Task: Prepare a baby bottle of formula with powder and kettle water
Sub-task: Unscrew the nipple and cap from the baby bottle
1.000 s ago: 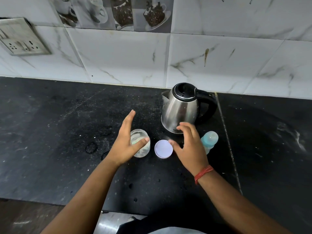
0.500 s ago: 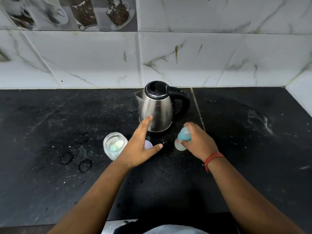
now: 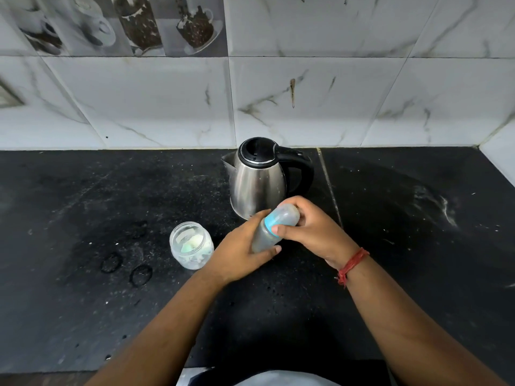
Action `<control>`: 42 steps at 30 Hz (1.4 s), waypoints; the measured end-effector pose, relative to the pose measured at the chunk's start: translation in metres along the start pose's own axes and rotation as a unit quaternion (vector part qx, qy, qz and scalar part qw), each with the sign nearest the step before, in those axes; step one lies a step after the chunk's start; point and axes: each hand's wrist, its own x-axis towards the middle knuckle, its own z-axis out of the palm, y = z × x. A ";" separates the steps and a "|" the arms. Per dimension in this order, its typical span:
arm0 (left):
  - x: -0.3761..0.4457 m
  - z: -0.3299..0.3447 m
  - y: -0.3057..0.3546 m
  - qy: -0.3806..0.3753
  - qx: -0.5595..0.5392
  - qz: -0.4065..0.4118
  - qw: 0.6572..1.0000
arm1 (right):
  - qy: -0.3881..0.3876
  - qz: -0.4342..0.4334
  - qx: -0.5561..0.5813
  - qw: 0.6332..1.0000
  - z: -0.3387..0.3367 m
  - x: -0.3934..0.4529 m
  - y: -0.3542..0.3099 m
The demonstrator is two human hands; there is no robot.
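Head view — bottle: the baby bottle (image 3: 274, 228) is held tilted above the black counter (image 3: 83, 316), just in front of the kettle (image 3: 257, 179).
Left hand: the left hand (image 3: 242, 252) wraps the bottle's lower body, thumb across its front.
Right hand: the right hand (image 3: 312, 232) curls round the clear cap end by the blue ring.
Powder jar: the open glass jar (image 3: 191, 245) stands on the counter — just left of the left hand.
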 end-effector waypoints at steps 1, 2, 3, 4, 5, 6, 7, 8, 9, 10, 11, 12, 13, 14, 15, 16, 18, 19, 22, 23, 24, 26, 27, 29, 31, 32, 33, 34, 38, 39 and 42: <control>0.000 -0.002 0.000 0.011 0.017 0.002 1.000 | -0.003 0.001 0.015 1.000 0.002 0.001 0.000; 0.000 -0.005 0.000 0.021 0.044 0.005 0.999 | -0.001 0.003 0.011 1.000 0.003 0.003 0.000; -0.001 -0.006 -0.001 0.030 0.071 0.009 0.997 | 0.007 0.006 -0.006 1.000 0.004 0.004 -0.001; -0.002 -0.008 -0.002 0.036 0.092 0.014 0.995 | 0.016 0.011 -0.030 0.999 0.005 0.005 -0.002; -0.002 -0.008 -0.002 0.040 0.106 0.018 0.993 | 0.020 0.018 -0.054 0.998 0.006 0.005 -0.004; -0.002 -0.008 -0.002 0.041 0.118 0.021 0.992 | 0.021 0.025 -0.074 0.997 0.008 0.006 -0.006; -0.002 -0.009 -0.001 0.042 0.128 0.023 0.991 | 0.020 0.029 -0.086 0.996 0.009 0.007 -0.007; -0.002 -0.009 0.000 0.042 0.135 0.025 0.990 | 0.018 0.032 -0.092 0.995 0.010 0.008 -0.008; -0.002 -0.009 0.000 0.042 0.135 0.024 0.990 | 0.016 0.032 -0.094 0.995 0.011 0.008 -0.009; -0.002 -0.009 0.000 0.039 0.126 0.019 0.991 | 0.013 0.031 -0.092 0.995 0.011 0.009 -0.009; -0.001 -0.009 0.001 0.032 0.105 0.012 0.994 | 0.011 0.027 -0.088 0.996 0.011 0.009 -0.010; -0.001 -0.009 0.001 0.019 0.075 0.005 0.997 | 0.011 0.023 -0.086 0.996 0.011 0.008 -0.010; -0.001 -0.010 0.002 0.005 0.039 0.000 0.999 | 0.011 0.020 -0.082 0.996 0.011 0.007 -0.010; -0.001 -0.011 0.003 -0.006 0.002 -0.004 1.000 | 0.011 0.015 -0.069 0.997 0.011 0.006 -0.009; -0.001 -0.012 0.004 -0.015 -0.034 -0.011 0.999 | 0.010 0.008 -0.040 0.999 0.010 0.005 -0.008; -0.001 -0.014 0.004 -0.023 -0.070 -0.019 0.997 | 0.011 0.000 0.005 1.000 0.009 0.003 -0.007; -0.002 -0.016 0.004 -0.033 -0.121 -0.036 0.991 | 0.031 -0.011 0.110 0.993 0.001 0.001 -0.007; -0.003 -0.016 0.004 -0.030 -0.132 -0.042 0.990 | 0.054 -0.016 0.143 0.988 -0.004 0.002 -0.006; -0.005 -0.013 0.000 -0.004 -0.148 -0.050 0.988 | 0.131 -0.011 0.074 0.989 -0.023 0.005 0.002; -0.005 -0.011 -0.001 0.001 -0.149 -0.053 0.987 | 0.146 0.003 0.005 0.989 -0.030 0.006 0.009; -0.006 -0.010 -0.001 0.004 -0.147 -0.056 0.988 | 0.152 0.022 -0.072 0.985 -0.036 0.007 0.017; -0.006 -0.008 0.000 0.010 -0.143 -0.062 0.988 | 0.152 0.057 -0.187 0.969 -0.047 0.008 0.039; -0.007 -0.008 0.000 0.014 -0.143 -0.065 0.987 | 0.147 0.073 -0.228 0.960 -0.051 0.007 0.051; -0.007 -0.007 0.000 0.019 -0.146 -0.070 0.987 | 0.128 0.112 -0.307 0.937 -0.056 0.005 0.074; -0.009 -0.006 0.000 0.020 -0.150 -0.073 0.986 | 0.104 0.142 -0.368 0.913 -0.056 0.001 0.093; -0.009 -0.006 0.001 0.020 -0.152 -0.075 0.985 | 0.098 0.144 -0.391 0.904 -0.056 0.000 0.102; -0.009 -0.006 0.002 0.019 -0.153 -0.076 0.985 | 0.093 0.141 -0.408 0.897 -0.055 -0.001 0.110; -0.009 -0.006 0.002 0.018 -0.154 -0.076 0.985 | 0.086 0.139 -0.418 0.894 -0.055 -0.002 0.116; -0.009 -0.005 0.003 0.022 -0.161 -0.077 0.984 | 0.079 0.131 -0.463 0.873 -0.054 -0.006 0.120; -0.009 -0.005 0.003 0.022 -0.159 -0.078 0.984 | 0.099 0.114 -0.481 0.864 -0.054 -0.006 0.116; -0.008 -0.004 0.006 0.026 -0.146 -0.076 0.986 | 0.200 0.026 -0.387 0.900 -0.046 -0.005 0.090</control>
